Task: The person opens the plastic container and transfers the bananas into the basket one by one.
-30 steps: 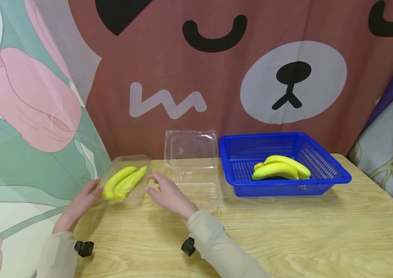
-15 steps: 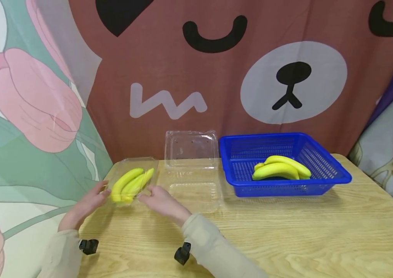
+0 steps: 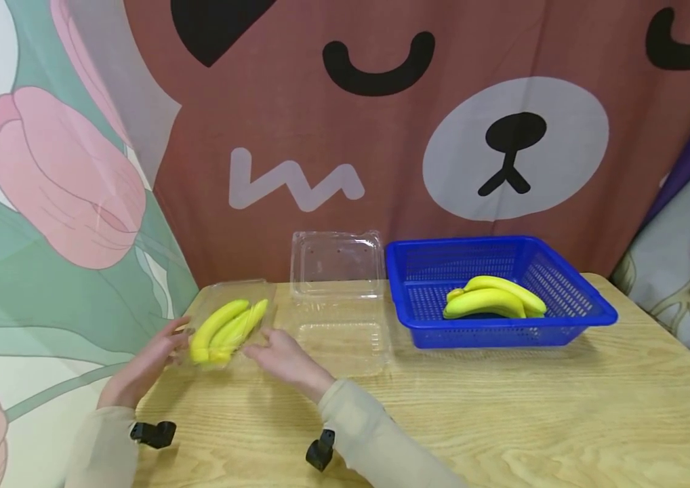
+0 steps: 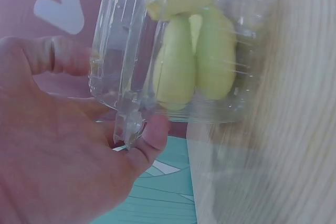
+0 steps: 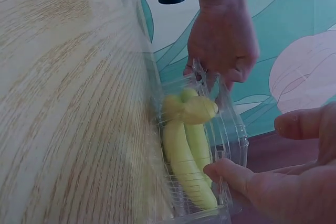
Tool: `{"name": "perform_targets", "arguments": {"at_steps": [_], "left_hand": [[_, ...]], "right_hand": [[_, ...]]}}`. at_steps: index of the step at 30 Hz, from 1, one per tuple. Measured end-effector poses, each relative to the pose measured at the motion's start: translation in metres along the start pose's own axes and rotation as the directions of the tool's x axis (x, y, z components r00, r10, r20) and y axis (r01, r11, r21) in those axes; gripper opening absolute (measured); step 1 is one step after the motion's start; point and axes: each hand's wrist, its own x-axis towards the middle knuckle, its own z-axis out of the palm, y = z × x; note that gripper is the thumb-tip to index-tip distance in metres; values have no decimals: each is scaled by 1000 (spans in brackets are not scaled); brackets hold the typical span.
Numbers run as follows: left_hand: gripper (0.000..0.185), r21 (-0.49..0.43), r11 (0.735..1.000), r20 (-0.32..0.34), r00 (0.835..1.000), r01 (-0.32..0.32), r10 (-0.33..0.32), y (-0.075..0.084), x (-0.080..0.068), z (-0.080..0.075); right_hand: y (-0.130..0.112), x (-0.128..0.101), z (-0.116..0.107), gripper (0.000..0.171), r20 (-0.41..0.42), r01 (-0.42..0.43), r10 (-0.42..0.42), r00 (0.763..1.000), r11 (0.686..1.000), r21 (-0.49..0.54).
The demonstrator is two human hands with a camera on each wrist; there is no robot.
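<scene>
A closed clear clamshell box (image 3: 229, 305) with a bunch of yellow bananas (image 3: 226, 327) sits at the table's far left. My left hand (image 3: 173, 339) grips its left edge; in the left wrist view the thumb (image 4: 153, 135) and fingers (image 4: 52, 56) pinch the box's rim (image 4: 128, 119). My right hand (image 3: 257, 347) holds the box's right side. In the right wrist view its thumb (image 5: 231, 174) presses the box wall beside the bananas (image 5: 186, 148), with a finger (image 5: 304, 124) behind. The left hand (image 5: 223, 38) shows at the box's far end.
An empty clear clamshell (image 3: 339, 339) stands open just right of the box, its lid (image 3: 335, 263) upright against the curtain. A blue plastic basket (image 3: 589, 315) with another banana bunch (image 3: 494, 298) sits further right. The table's left edge is close to my left hand.
My right hand has closed in from beside the box onto its right side. The box with bananas has shifted slightly to the right between both hands.
</scene>
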Motion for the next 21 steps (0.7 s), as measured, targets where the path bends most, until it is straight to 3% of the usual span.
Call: {"name": "perform_targets", "arguments": {"at_steps": [2, 7, 15, 21], "left_hand": [[68, 2, 1000, 15, 1000, 24, -24, 20, -18, 7], [70, -70, 998, 5, 1000, 11, -11, 23, -21, 4], [65, -134, 988, 6, 997, -73, 74, 48, -28, 5], [59, -150, 980, -12, 992, -128, 127, 70, -35, 15]], "right_hand": [[0, 0, 1, 72, -9, -4, 4, 1000, 1000, 25], [0, 2, 3, 70, -44, 8, -4, 999, 996, 90], [-6, 5, -12, 67, -135, 151, -130, 982, 975, 163], [-16, -4, -30, 60, -181, 197, -172, 968, 972, 127]]}}
